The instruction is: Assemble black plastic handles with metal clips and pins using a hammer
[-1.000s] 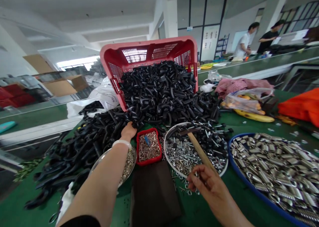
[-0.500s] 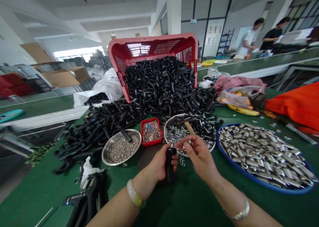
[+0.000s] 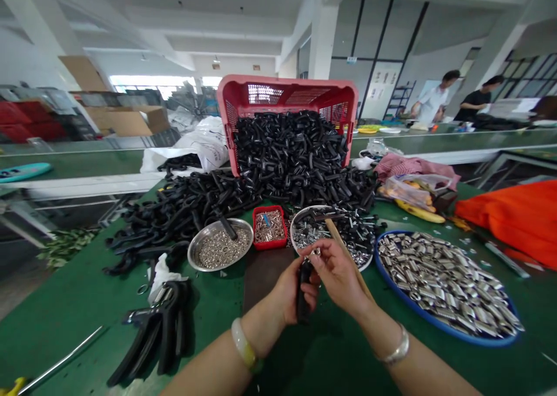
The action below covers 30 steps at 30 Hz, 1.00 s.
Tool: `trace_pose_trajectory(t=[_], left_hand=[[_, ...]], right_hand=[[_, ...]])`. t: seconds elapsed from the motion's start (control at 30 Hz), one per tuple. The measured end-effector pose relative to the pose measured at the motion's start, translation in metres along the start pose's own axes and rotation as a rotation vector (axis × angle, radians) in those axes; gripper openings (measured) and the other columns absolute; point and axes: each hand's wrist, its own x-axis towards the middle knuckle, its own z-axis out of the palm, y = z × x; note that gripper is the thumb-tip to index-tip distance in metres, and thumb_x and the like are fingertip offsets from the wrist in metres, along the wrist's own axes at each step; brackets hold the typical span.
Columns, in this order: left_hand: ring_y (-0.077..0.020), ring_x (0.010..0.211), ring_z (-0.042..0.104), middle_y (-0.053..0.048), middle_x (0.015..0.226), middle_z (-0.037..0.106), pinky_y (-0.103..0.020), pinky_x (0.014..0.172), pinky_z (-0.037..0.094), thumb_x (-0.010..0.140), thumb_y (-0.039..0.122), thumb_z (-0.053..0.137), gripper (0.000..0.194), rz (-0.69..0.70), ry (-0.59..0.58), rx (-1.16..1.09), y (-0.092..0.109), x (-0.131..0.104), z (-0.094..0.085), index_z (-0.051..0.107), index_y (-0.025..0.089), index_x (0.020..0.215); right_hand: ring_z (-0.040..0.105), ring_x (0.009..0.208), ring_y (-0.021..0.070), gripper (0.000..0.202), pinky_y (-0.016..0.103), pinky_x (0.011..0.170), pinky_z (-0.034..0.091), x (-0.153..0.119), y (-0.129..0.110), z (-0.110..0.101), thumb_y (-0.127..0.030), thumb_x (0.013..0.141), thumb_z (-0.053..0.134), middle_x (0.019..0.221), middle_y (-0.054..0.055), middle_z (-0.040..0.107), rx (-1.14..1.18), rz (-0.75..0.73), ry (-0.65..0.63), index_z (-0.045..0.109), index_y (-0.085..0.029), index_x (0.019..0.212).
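My left hand [image 3: 287,294] is wrapped round a black handle part [image 3: 303,297], held upright over the dark plate [image 3: 263,277]. At the top of that part, my right hand [image 3: 333,271] pinches a small shiny metal piece [image 3: 315,252]. The piece's exact shape is too small to tell. A wooden stick [image 3: 346,254] passes behind my right hand. Beyond the hands stand a metal bowl of small metal bits [image 3: 221,250], a red tray of small pins [image 3: 270,228] and a white-rimmed bowl of screws and black knobs [image 3: 357,233].
A red crate [image 3: 287,84] lies tipped behind a heap of black parts [image 3: 191,202]. On the right are a blue tray of springs [image 3: 444,283], bananas [image 3: 420,211] and orange cloth [image 3: 513,216]. Assembled black clamps [image 3: 161,326] lie at left. Two people work at the back right.
My right hand has moved in to the top of the black part and now meets my left hand. The view has shifted, and more of the wooden stick shows.
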Motion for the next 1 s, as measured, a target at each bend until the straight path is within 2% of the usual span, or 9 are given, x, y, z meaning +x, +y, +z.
trace_pose_trajectory(t=[0.13,0.23,0.4,0.47,0.5,0.6,0.67,0.8,1.0], left_hand=[[-0.0011,0.029,0.031,0.006,0.046,0.038,-0.012,0.030,0.022,0.076,0.052,0.044,0.040,-0.026,-0.063,0.056,0.001,-0.005,-0.003,0.043,0.014,0.061],[-0.0017,0.028,0.025,0.007,0.044,0.034,-0.013,0.030,0.017,0.079,0.053,0.036,0.042,-0.046,-0.101,0.128,-0.001,-0.008,-0.007,0.043,0.015,0.061],[-0.0017,0.030,0.019,0.007,0.044,0.030,-0.014,0.031,0.013,0.077,0.059,0.034,0.049,-0.126,-0.266,0.205,-0.003,-0.010,-0.014,0.045,0.014,0.064],[-0.0012,0.030,0.017,0.008,0.044,0.027,-0.013,0.032,0.013,0.076,0.061,0.038,0.049,-0.117,-0.279,0.176,0.002,-0.009,-0.018,0.047,0.014,0.068],[-0.0009,0.030,0.017,0.009,0.045,0.026,-0.013,0.032,0.013,0.077,0.059,0.039,0.046,-0.086,-0.279,0.139,0.005,-0.009,-0.019,0.048,0.014,0.071],[-0.0010,0.031,0.023,0.009,0.047,0.026,-0.012,0.034,0.019,0.080,0.046,0.043,0.032,0.077,-0.238,-0.016,0.020,-0.007,-0.025,0.047,0.015,0.074],[-0.0021,0.034,0.029,0.008,0.048,0.028,-0.013,0.036,0.025,0.080,0.041,0.044,0.028,0.174,-0.183,-0.100,0.029,-0.004,-0.030,0.045,0.015,0.071],[-0.0040,0.037,0.035,0.007,0.048,0.032,-0.015,0.038,0.031,0.080,0.038,0.044,0.025,0.206,-0.111,-0.169,0.037,0.003,-0.042,0.044,0.015,0.069],[-0.0027,0.035,0.033,0.008,0.050,0.030,-0.014,0.036,0.029,0.079,0.037,0.047,0.024,0.192,-0.131,-0.183,0.035,0.009,-0.052,0.044,0.014,0.071]], right_hand=[[0.058,0.075,0.0149,0.019,0.028,0.062,0.047,0.008,-0.003,-0.001,-0.038,0.081,0.050,0.085,0.005,0.062,0.051,0.083,-0.033,0.045,-0.021,0.089],[0.058,0.073,0.0159,0.024,0.029,0.063,0.046,0.013,-0.001,-0.003,-0.041,0.076,0.055,0.077,0.004,0.062,0.035,0.178,-0.071,0.048,-0.020,0.082],[0.059,0.069,0.0153,0.031,0.027,0.059,0.046,0.015,0.022,-0.010,-0.048,0.073,0.055,0.074,0.004,0.061,-0.020,0.302,-0.091,0.054,-0.018,0.079],[0.058,0.062,0.0148,0.033,0.026,0.054,0.046,0.024,0.033,-0.021,-0.049,0.077,0.048,0.071,0.004,0.062,-0.185,0.323,-0.157,0.056,-0.016,0.081],[0.059,0.062,0.0149,0.034,0.026,0.054,0.045,0.030,0.037,-0.028,-0.047,0.080,0.045,0.071,0.005,0.063,-0.366,0.283,-0.174,0.058,-0.016,0.083],[0.060,0.080,0.0171,0.030,0.028,0.069,0.045,0.052,0.042,-0.055,-0.033,0.087,0.037,0.086,0.008,0.065,-1.016,0.076,-0.162,0.061,-0.016,0.090],[0.058,0.090,0.0185,0.022,0.029,0.077,0.043,0.062,0.044,-0.068,-0.025,0.084,0.042,0.095,0.007,0.064,-1.228,0.019,-0.221,0.063,-0.019,0.089],[0.059,0.087,0.0229,0.010,0.031,0.070,0.044,0.062,0.052,-0.068,-0.019,0.073,0.055,0.087,0.008,0.065,-1.333,0.047,-0.417,0.065,-0.020,0.076],[0.055,0.095,0.0234,0.021,0.033,0.074,0.044,0.056,0.060,-0.056,-0.024,0.076,0.051,0.098,0.007,0.062,-1.392,0.011,-0.530,0.063,-0.024,0.094]])
